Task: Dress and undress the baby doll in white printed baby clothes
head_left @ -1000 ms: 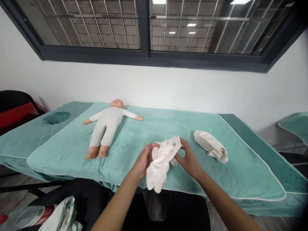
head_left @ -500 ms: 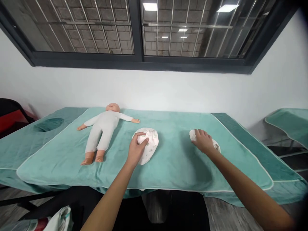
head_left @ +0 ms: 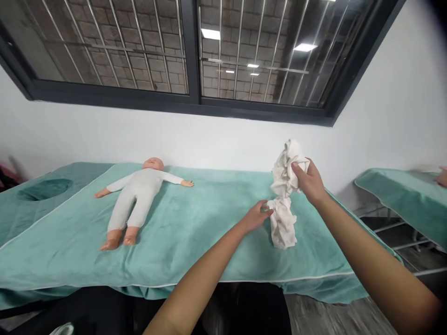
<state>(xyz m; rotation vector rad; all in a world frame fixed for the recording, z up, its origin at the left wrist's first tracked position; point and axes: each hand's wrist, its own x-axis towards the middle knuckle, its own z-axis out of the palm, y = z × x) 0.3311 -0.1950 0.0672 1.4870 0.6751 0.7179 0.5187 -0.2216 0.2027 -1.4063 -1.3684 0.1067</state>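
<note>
My left hand (head_left: 257,217) pinches the upper edge of a soft, faintly patterned white cloth (head_left: 283,225), whose exact kind I cannot make out. Just above it, my right hand (head_left: 310,181) is closed on a crumpled white cloth (head_left: 288,167), lifted over the right part of the bed. The two cloths nearly meet, and I cannot tell whether they touch. To the left, a baby doll (head_left: 141,195) in a white suit lies on its back, arms spread and feet bare, with neither hand near it.
A green covered bed (head_left: 209,251) with a face hole (head_left: 45,190) at its left end stands against the white wall under a barred window (head_left: 195,100). Another green bed (head_left: 394,195) is at the right, with part of a person's or doll's hand (head_left: 442,177) at the frame edge.
My right hand has lifted its cloth from the bed, and it now hangs loosely crumpled. My left hand has moved right with its white cloth, beside the other one. The doll stays put.
</note>
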